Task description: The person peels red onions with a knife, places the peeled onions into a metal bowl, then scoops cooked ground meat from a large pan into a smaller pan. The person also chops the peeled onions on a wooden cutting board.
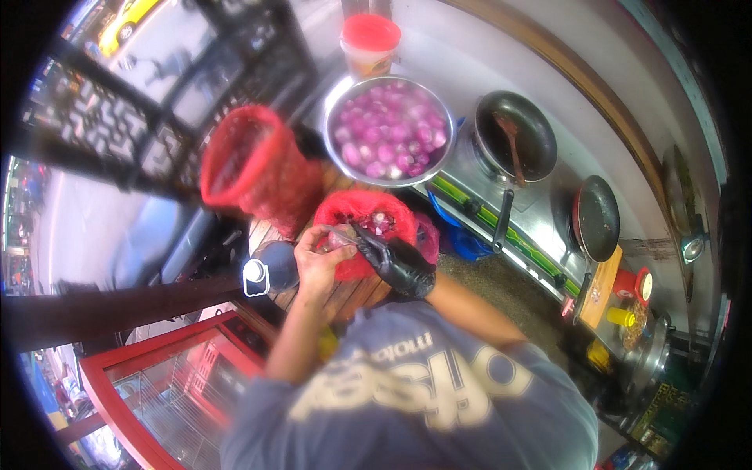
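My bare left hand (320, 261) holds an onion (339, 238) between thumb and fingers. Gloved in black, my right hand (399, 261) meets it from the right and grips a small blade, probably a knife (348, 234), against the onion. Both hands are over a red mesh bag (405, 217) with its rim rolled open, where onions and peelings show inside. Behind the bag a steel bowl (449, 147) is full of peeled purple onions (388, 132). A taller red mesh sack (276, 182) stands at the left, its contents blurred.
Under the bag is a slatted wooden table (346, 299), with a dark jug with a white cap (255, 271) at its left. To the right, a steel stove (540, 217) carries a wok (537, 141) and a frying pan (599, 217). A red-lidded tub (371, 44) stands behind the bowl.
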### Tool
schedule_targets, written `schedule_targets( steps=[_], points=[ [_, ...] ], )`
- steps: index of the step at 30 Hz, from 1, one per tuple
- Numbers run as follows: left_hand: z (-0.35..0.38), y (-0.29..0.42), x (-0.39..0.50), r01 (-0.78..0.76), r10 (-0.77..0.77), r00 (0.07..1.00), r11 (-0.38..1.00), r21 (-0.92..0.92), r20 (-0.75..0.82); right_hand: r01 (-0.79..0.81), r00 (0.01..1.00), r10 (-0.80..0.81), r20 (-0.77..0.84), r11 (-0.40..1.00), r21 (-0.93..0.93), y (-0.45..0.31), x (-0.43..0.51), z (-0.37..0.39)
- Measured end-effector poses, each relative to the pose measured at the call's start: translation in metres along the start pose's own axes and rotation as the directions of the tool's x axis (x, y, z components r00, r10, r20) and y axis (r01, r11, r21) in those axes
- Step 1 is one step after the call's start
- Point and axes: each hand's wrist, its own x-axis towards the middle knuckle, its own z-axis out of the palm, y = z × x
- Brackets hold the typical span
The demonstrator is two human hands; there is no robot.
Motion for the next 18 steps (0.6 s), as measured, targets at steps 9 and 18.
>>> schedule_targets(
  steps=[9, 18],
  points=[
    [0.008, -0.011, -0.02, -0.01, 0.016, 0.995, 0.998, -0.06, 0.103, -0.039, 0.995, 0.069, -0.065, 0.925, 0.379, 0.014, 0.02, 0.009],
    [-0.017, 0.005, -0.003, -0.452, 0.377, 0.875, 0.412, 0.791, 0.304, -0.61, 0.74, 0.48, 0.471, 0.184, 0.771, -0.036, 0.015, -0.034]
  ],
)
